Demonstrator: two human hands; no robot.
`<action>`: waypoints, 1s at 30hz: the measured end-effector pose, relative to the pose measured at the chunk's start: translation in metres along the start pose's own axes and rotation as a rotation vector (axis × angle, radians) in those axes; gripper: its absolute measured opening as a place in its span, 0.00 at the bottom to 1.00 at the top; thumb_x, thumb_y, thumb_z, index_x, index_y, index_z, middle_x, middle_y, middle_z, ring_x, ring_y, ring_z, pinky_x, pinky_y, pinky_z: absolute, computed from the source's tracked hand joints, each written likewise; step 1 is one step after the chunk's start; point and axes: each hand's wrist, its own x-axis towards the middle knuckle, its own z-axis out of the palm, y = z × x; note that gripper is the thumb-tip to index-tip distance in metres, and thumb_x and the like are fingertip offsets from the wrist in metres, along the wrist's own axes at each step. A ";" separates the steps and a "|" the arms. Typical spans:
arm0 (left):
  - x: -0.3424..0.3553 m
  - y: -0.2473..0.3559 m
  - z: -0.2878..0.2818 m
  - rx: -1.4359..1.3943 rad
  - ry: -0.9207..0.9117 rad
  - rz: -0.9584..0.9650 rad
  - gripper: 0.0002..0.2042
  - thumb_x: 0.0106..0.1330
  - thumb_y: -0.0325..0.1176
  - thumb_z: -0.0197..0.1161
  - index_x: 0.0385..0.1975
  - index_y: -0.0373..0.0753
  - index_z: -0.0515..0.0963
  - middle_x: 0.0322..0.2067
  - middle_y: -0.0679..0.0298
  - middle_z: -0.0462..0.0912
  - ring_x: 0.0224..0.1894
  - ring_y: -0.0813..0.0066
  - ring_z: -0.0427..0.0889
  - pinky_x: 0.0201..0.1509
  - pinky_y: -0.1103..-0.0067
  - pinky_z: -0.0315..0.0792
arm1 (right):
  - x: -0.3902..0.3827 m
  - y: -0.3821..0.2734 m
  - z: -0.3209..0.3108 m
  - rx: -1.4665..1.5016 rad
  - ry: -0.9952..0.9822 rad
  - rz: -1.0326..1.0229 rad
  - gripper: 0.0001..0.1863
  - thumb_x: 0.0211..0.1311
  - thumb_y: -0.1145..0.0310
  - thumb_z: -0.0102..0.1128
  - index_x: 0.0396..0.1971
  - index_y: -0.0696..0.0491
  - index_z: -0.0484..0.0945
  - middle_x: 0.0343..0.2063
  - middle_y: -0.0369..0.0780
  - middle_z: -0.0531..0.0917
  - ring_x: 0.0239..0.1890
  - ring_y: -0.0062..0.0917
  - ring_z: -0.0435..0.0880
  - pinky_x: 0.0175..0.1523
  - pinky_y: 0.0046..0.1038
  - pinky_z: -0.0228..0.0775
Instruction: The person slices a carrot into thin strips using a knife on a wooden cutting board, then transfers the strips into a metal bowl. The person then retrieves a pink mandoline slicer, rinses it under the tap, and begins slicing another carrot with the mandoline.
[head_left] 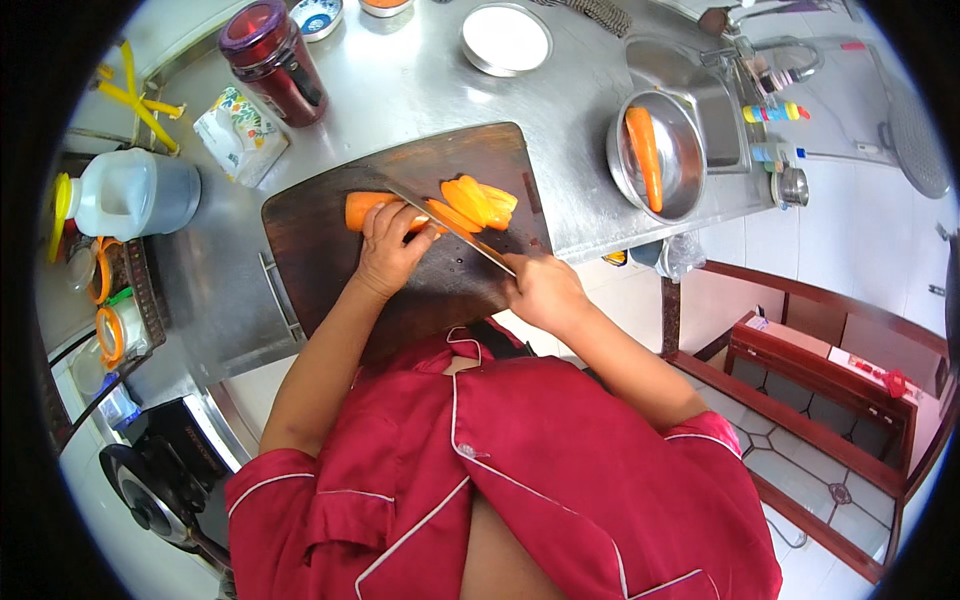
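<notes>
A dark wooden cutting board lies on the steel counter below me. My left hand is closed over a carrot on the board, fingertips curled on top. My right hand grips a long knife, whose blade runs diagonally up to the left, against the carrot beside my left fingers. Several orange carrot slices lie fanned out just right of the blade's upper part.
A steel bowl with a whole carrot stands right, beside the sink. Behind the board are a red thermos, a white bowl and a packet. A jug stands left; a black appliance is lower left.
</notes>
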 end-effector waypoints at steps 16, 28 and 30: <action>0.004 0.000 -0.002 0.006 0.002 0.024 0.12 0.46 0.34 0.69 0.32 0.44 0.79 0.42 0.62 0.72 0.48 0.61 0.70 0.51 0.64 0.64 | 0.042 -0.013 0.018 -0.020 0.022 0.044 0.13 0.52 0.64 0.52 0.27 0.58 0.80 0.28 0.53 0.81 0.36 0.45 0.82 0.45 0.41 0.73; -0.001 0.002 -0.002 0.038 0.035 0.010 0.13 0.48 0.33 0.67 0.36 0.48 0.79 0.41 0.63 0.72 0.49 0.63 0.69 0.53 0.65 0.64 | 0.014 -0.016 0.002 0.065 0.116 -0.027 0.14 0.52 0.65 0.50 0.33 0.55 0.80 0.27 0.52 0.81 0.36 0.45 0.81 0.46 0.42 0.71; -0.002 0.001 -0.001 0.043 0.039 0.005 0.15 0.47 0.32 0.67 0.38 0.50 0.80 0.41 0.64 0.72 0.49 0.63 0.69 0.54 0.66 0.63 | 0.001 -0.010 0.006 0.042 0.138 -0.030 0.14 0.52 0.65 0.50 0.36 0.54 0.79 0.26 0.51 0.81 0.34 0.45 0.81 0.45 0.42 0.71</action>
